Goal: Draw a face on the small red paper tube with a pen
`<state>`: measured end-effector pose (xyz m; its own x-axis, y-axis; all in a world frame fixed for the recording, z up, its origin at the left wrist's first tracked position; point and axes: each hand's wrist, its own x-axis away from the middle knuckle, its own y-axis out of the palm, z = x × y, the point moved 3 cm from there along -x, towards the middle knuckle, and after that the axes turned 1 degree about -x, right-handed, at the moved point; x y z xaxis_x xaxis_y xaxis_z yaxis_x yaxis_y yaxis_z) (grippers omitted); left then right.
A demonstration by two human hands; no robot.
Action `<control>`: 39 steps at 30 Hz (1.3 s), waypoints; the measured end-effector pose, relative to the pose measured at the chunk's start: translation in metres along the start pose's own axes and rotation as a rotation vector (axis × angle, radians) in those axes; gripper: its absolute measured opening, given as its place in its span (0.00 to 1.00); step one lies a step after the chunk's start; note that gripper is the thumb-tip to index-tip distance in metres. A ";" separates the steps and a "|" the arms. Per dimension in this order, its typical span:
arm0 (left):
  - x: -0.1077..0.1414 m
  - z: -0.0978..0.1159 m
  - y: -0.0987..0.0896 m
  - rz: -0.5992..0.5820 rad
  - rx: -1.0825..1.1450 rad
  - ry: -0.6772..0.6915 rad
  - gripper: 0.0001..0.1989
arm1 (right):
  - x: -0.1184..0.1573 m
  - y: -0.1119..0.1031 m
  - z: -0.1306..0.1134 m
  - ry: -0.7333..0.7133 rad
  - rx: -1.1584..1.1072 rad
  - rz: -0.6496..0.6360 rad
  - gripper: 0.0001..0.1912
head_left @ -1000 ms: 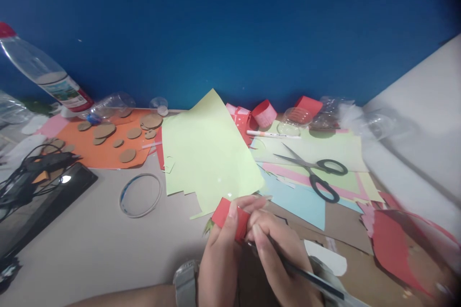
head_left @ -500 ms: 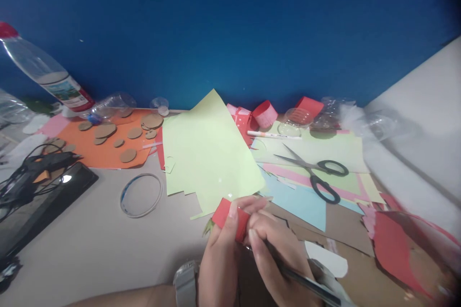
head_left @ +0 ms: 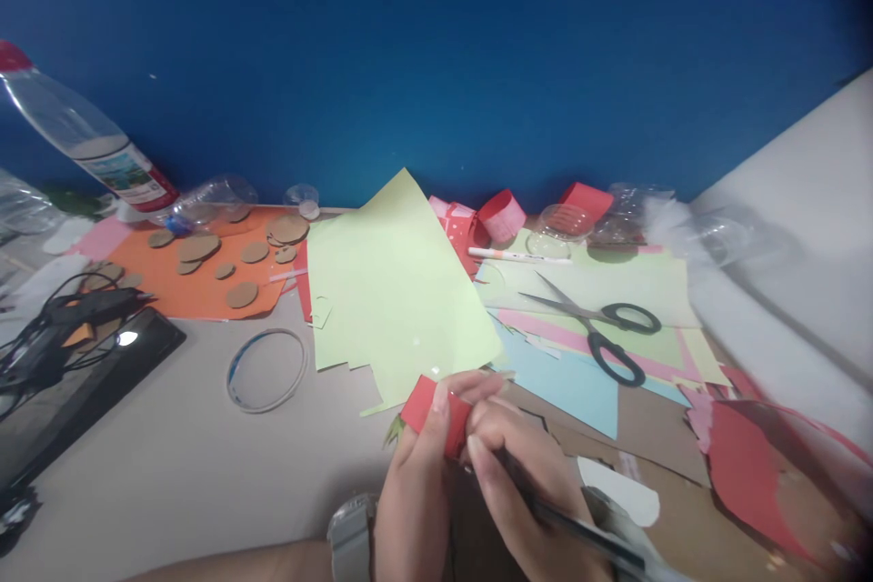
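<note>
Near the bottom centre, my left hand (head_left: 424,464) pinches a small red piece (head_left: 436,414), with the thumb across its front. A bit of green leafy material (head_left: 394,429) sticks out at the piece's left. My right hand (head_left: 522,473) is closed around a dark, slim tool (head_left: 587,535) whose shaft runs down to the right; its tip is hidden at the red piece's right edge. The fingertips of both hands meet beside the piece. A grey watch (head_left: 352,535) is on the left wrist. Behind the hands lies a pale green sheet (head_left: 396,291).
Scissors (head_left: 593,323) rest on coloured papers at the right. Cardboard discs (head_left: 199,247) lie on an orange sheet (head_left: 205,293). A tape ring (head_left: 266,370), a black phone (head_left: 136,355) with cables and a leaning bottle (head_left: 115,155) stand left. Red rings (head_left: 503,216) are at the back.
My right fingers and the tool have shifted very slightly at the red piece's right edge. My left hand holds the piece in the same place.
</note>
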<state>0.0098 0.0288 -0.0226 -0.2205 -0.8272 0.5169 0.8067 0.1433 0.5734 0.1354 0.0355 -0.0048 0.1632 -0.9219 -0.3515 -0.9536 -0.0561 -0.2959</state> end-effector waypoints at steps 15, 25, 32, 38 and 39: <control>-0.005 -0.003 -0.003 0.093 -0.052 0.041 0.21 | -0.005 0.007 0.018 0.360 -0.501 0.316 0.34; -0.001 -0.002 -0.003 0.138 -0.002 0.009 0.21 | -0.007 0.007 0.015 0.374 -0.515 0.331 0.35; -0.003 -0.009 -0.003 0.027 0.134 0.045 0.26 | 0.001 0.009 0.011 0.261 -0.510 0.302 0.33; -0.003 -0.007 -0.004 0.035 0.121 0.016 0.29 | -0.005 0.006 0.008 0.377 -0.476 0.309 0.32; -0.003 -0.007 -0.004 0.038 0.113 0.009 0.29 | -0.007 0.006 0.006 0.365 -0.455 0.319 0.32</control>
<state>0.0111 0.0273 -0.0307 -0.1858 -0.8247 0.5341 0.7472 0.2345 0.6219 0.1300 0.0438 -0.0100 -0.1652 -0.9862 -0.0129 -0.9657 0.1590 0.2052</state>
